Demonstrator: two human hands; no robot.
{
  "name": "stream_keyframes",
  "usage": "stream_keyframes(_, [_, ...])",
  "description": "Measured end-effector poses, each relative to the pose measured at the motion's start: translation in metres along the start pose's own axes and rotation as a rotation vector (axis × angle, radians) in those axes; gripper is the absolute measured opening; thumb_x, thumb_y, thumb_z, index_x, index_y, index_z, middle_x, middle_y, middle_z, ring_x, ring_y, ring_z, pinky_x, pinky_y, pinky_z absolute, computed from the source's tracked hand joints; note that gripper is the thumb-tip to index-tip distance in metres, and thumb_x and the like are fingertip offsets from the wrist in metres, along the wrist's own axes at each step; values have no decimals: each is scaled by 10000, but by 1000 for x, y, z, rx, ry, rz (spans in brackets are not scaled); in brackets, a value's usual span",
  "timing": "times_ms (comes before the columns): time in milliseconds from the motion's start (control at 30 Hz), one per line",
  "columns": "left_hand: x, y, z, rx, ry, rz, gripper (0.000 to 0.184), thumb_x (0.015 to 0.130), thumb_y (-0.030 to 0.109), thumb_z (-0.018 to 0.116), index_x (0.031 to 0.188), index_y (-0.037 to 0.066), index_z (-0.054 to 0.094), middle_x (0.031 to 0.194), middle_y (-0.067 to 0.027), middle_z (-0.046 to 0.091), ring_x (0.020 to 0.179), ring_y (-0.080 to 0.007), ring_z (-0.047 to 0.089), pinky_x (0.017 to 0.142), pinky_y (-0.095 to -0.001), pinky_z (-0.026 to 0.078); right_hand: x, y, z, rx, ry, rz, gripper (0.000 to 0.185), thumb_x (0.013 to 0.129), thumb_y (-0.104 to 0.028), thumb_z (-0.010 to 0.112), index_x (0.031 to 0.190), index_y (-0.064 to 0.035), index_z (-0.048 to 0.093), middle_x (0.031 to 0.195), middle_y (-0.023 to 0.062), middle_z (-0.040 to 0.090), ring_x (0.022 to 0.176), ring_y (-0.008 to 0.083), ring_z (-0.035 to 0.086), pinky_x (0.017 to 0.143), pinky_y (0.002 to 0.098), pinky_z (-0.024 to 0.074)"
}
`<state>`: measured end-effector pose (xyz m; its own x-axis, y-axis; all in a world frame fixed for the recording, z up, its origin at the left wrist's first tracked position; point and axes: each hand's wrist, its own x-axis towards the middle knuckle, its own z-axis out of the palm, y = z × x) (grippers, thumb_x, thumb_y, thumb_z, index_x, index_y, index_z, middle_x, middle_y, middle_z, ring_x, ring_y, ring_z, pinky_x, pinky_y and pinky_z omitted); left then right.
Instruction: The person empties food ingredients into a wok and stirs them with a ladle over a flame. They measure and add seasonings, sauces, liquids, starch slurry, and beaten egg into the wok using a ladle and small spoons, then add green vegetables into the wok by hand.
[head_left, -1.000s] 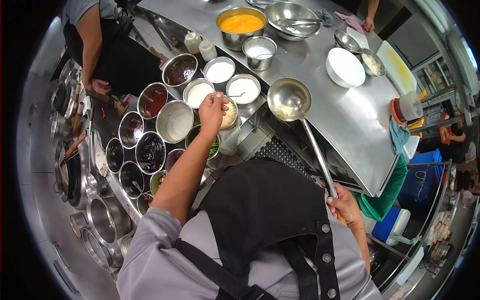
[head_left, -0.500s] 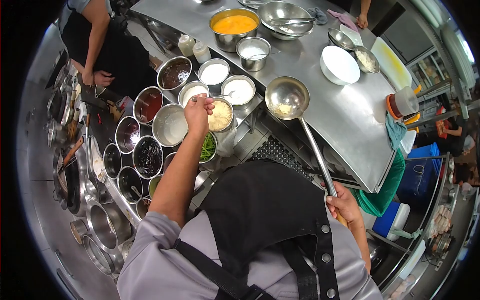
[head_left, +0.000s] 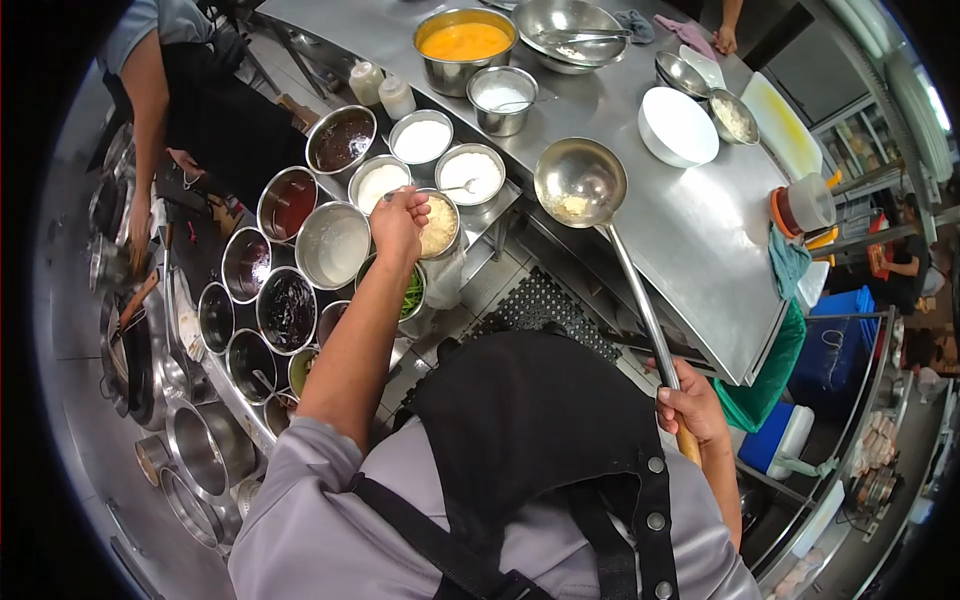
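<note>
My right hand (head_left: 692, 402) is closed around the handle of a long metal ladle (head_left: 580, 182), near its wooden end. In the ladle's bowl lies a small clump of pale yellow, minced-looking food (head_left: 573, 205). My left hand (head_left: 400, 226) has its fingers pinched over a metal pot of pale yellow minced food (head_left: 438, 225). A short grey tip, apparently a spoon handle, pokes out of these fingers; the rest is hidden. Beside this hand stand pots of white powder or grains (head_left: 471, 175) and a pot of whitish liquid (head_left: 332, 245). Cut green vegetables (head_left: 411, 296) show partly behind my forearm.
Pots of dark and red sauces (head_left: 287, 310) crowd the left side. A steel table (head_left: 600, 110) carries a pot of orange liquid (head_left: 464, 42), a white bowl (head_left: 678, 128) and metal bowls. A co-worker's arm (head_left: 148, 100) reaches in at left; another hand (head_left: 726, 40) rests at the top.
The ladle has risen slightly in view, while my left hand stays by the minced food. At left, the co-worker's arm has stretched down toward the pans. The pots shift slightly with the camera.
</note>
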<state>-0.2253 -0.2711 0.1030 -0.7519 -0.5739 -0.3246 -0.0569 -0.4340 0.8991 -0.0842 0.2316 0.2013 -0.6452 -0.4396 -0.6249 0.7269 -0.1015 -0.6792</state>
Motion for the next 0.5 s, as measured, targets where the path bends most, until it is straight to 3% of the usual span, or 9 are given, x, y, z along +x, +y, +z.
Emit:
stream_keyframes(167, [-21,16,8,-86,39,8,198,1022,146,566,1115,-26,603,851,-108,682,679,-167,627,600,-253,494,1,-22,-25,-65,-30,-7,439,911,-28,627,1340,-35,534,610,2,517,440,93,480,415,231,404])
stream_keyframes(267, [-59,36,55,-128,-12,24,197,1024,148,579,1111,-26,615,865,-103,683,692,-150,623,602,-248,490,6,-43,-39,-110,-45,18,432,909,-35,630,1332,-29,542,608,-1,515,434,90,474,416,231,394])
stream_keyframes(367, [-104,48,106,333,-195,568,224,1048,206,591,1098,-8,639,887,-71,697,726,-94,609,614,-236,483,7,-61,-46,-116,-96,45,422,908,-47,634,1320,-23,552,606,-3,514,428,85,465,416,231,384])
stream_keyframes(500, [-108,54,99,358,-45,650,215,1057,216,586,1119,18,645,863,-46,692,707,-82,602,596,-222,473,5,-76,-64,-154,-146,83,410,898,-51,633,1302,-21,568,605,0,511,429,85,457,418,232,380])
